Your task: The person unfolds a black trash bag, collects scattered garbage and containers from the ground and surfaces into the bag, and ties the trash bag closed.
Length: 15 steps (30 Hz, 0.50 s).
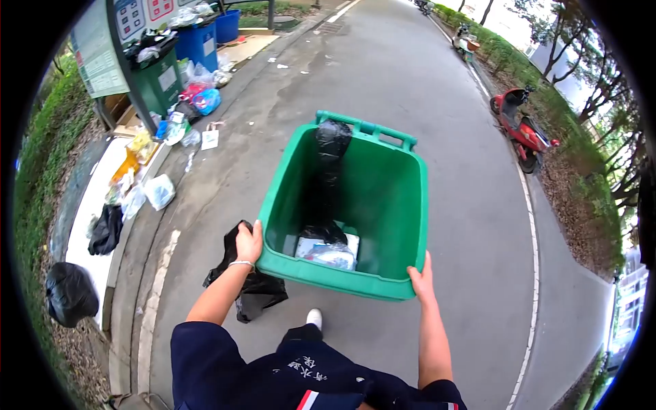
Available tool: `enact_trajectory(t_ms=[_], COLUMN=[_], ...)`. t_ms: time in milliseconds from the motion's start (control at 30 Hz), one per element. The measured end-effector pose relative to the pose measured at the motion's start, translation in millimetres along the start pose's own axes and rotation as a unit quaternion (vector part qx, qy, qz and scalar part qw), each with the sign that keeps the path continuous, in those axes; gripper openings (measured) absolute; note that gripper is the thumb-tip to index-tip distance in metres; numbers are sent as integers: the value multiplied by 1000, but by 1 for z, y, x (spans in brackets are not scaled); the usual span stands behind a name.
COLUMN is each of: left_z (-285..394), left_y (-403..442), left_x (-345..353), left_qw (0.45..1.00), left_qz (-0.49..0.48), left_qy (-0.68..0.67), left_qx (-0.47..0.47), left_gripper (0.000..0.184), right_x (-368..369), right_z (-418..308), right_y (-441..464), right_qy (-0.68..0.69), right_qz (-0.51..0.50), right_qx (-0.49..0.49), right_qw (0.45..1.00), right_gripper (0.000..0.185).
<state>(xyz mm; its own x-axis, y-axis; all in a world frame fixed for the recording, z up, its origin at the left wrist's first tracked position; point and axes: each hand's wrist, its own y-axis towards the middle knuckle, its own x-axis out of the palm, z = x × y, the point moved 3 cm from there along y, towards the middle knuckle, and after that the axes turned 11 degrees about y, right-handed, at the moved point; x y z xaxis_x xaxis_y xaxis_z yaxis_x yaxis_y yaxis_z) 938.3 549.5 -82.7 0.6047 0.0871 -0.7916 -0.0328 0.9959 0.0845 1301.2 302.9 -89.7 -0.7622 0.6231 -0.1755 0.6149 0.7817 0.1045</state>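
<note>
A green wheelie bin (345, 273) without a visible lid stands in front of me, its inside facing up at me. My left hand (249, 242) grips its near left rim, and a black plastic bag (229, 270) hangs at that same hand. My right hand (420, 278) is closed on the near right corner, thumb on the rim. Inside, a black plastic strip (333, 140) runs from the far handle bar down the wall. White and clear plastic rubbish (331, 254) lies at the bottom.
At the left, a dark green bin (154, 85) and a blue bin (198, 48) overflow beside a sign board (96, 55). Loose bags litter the kerb, including a full black rubbish bag (71, 294). A red scooter (523, 126) stands along the road's right edge.
</note>
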Motion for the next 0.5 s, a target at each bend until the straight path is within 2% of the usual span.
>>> enact_trajectory(t_ms=[100, 133, 167, 200, 267, 300, 333, 400, 500], left_z=[44, 62, 78, 92, 118, 125, 135, 166, 198], left_y=[56, 66, 81, 95, 125, 140, 152, 180, 218], left_x=[43, 55, 70, 86, 113, 132, 147, 165, 196], left_qw=[1000, 999, 999, 999, 1000, 999, 999, 996, 995], left_qz=[13, 34, 38, 39, -3, -16, 9, 5, 11], left_qy=[10, 21, 13, 7, -15, -36, -30, -40, -16], left_qx=[8, 5, 7, 7, -17, -33, -39, -84, -103], left_gripper=[44, 44, 45, 45, 45, 46, 46, 46, 46], right_x=[-12, -18, -21, -33, -39, -42, -41, -43, -46], right_z=[20, 30, 27, 48, 45, 48, 45, 49, 47], right_y=[94, 124, 155, 189, 248, 283, 309, 374, 446], right_qy=[5, 24, 63, 31, 38, 18, 9, 14, 23], right_qz=[-29, -22, -28, -40, -54, -71, -68, -97, -108], right_qx=[15, -16, 24, -3, 41, 12, 20, 24, 19], right_qw=[999, 999, 997, 999, 997, 997, 997, 995, 994], right_gripper=[59, 57, 60, 62, 61, 60, 59, 59, 59])
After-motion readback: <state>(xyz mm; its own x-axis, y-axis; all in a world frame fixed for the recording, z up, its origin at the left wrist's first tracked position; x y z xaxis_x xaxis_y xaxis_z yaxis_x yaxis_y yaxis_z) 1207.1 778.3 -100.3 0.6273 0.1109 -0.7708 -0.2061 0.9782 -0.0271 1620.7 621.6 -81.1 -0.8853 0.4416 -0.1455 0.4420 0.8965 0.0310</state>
